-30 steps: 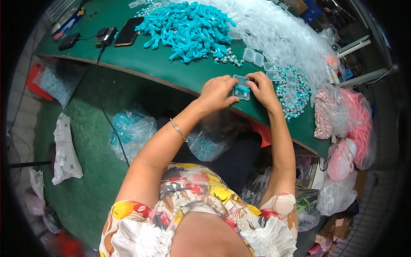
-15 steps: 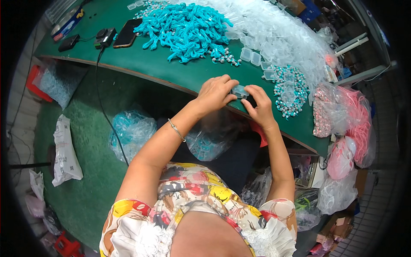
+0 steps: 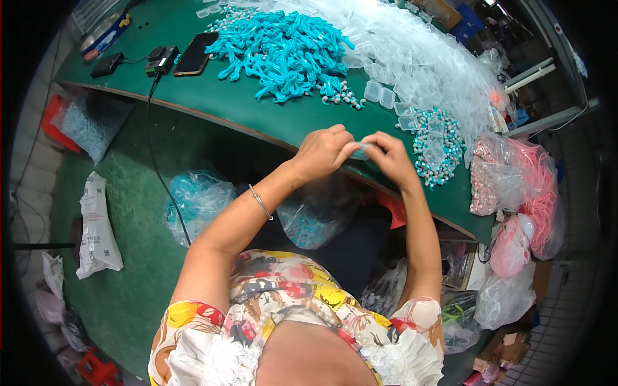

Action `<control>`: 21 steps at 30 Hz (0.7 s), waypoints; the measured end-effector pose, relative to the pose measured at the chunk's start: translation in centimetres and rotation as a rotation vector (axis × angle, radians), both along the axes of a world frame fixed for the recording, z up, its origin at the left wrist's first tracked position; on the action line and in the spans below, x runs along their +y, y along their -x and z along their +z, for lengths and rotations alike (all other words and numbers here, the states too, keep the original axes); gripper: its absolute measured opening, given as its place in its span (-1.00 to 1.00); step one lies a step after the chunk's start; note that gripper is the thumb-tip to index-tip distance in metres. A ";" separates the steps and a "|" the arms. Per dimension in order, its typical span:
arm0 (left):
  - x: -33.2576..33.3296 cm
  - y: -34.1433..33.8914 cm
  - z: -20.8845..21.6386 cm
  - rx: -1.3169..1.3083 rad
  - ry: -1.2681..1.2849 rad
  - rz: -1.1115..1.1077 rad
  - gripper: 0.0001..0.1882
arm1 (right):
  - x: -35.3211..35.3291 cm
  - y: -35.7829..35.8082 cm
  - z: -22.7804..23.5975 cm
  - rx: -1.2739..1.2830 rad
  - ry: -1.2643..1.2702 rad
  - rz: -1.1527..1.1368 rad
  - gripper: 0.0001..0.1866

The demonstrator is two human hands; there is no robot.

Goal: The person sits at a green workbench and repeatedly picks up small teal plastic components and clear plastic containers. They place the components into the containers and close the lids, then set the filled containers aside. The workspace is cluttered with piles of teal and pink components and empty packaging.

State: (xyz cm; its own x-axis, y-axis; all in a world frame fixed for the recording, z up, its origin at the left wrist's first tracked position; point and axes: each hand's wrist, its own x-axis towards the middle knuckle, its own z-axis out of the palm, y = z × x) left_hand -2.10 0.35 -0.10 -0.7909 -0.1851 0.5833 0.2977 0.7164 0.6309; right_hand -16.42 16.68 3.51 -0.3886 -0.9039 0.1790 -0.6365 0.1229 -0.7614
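My left hand (image 3: 326,152) and my right hand (image 3: 388,156) meet over the near edge of the green table (image 3: 212,96). Together they pinch a small clear plastic case (image 3: 361,153) with something turquoise inside; fingers hide most of it. A thin bracelet (image 3: 261,201) circles my left wrist. Just beyond my right hand lies a cluster of filled small cases with turquoise and pearl pieces (image 3: 439,144). Farther back sits a heap of turquoise cords (image 3: 283,51).
A large pile of clear empty cases (image 3: 418,58) covers the table's far right. A phone (image 3: 196,53) and chargers (image 3: 161,60) lie at the far left. Pink-filled bags (image 3: 524,186) hang at the right. Clear bags of turquoise pieces (image 3: 197,199) sit under the table.
Both hands have drawn back from the table surface toward its near edge, bringing the small case with them. Their fingers have closed more tightly around it.
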 end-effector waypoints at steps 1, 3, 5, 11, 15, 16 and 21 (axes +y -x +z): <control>0.5 0.1 0.2 0.023 -0.022 0.009 -0.78 | -0.6 2.2 -0.7 0.045 0.136 0.035 -0.75; 1.9 -1.0 0.6 0.015 0.087 -0.023 -0.79 | -2.9 4.3 0.6 0.731 0.205 -0.257 -0.70; 3.5 -2.2 0.6 0.057 0.184 -0.122 -0.76 | -4.4 7.0 -0.8 0.975 0.124 -0.447 -0.68; 3.3 -3.4 1.3 -0.092 0.130 -0.160 -0.73 | -4.4 8.8 -1.6 1.106 0.018 -0.523 -0.78; -0.5 1.6 1.8 -0.006 0.161 0.190 -0.81 | -2.0 7.6 -0.8 0.912 0.082 -0.675 -0.80; -1.5 3.1 1.7 -0.002 0.191 0.251 -0.81 | -1.5 6.8 -0.7 0.838 0.070 -0.714 -0.79; -3.7 8.6 0.2 0.046 0.356 0.383 -0.87 | -0.1 0.5 -1.3 0.341 0.031 -0.757 -0.68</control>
